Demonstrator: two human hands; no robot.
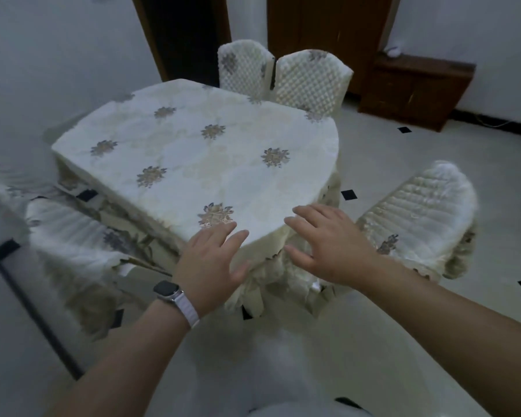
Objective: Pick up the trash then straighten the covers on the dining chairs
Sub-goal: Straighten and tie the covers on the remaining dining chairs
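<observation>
Just behind the left hand point(212, 260), the wrist carries a smartwatch with a dark rounded-square screen in a pale case point(166, 288), on a broad white strap point(185, 310). The left forearm point(124, 359) and right forearm point(439, 314) are bare.

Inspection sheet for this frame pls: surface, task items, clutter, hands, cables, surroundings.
Surface: cloth-covered table, floral pattern.
Job's things: four covered chairs: far-left chair, far-right chair, right chair, left chair (blurred). Trash: nothing seen.
Clutter: small white object on the cabinet, unclear what.
Hands: left hand and right hand open, fingers spread at the table's near corner, holding nothing.
Cables: thin cord along the wall by the cabinet.
Surroundings: wooden door, tiled floor.
</observation>
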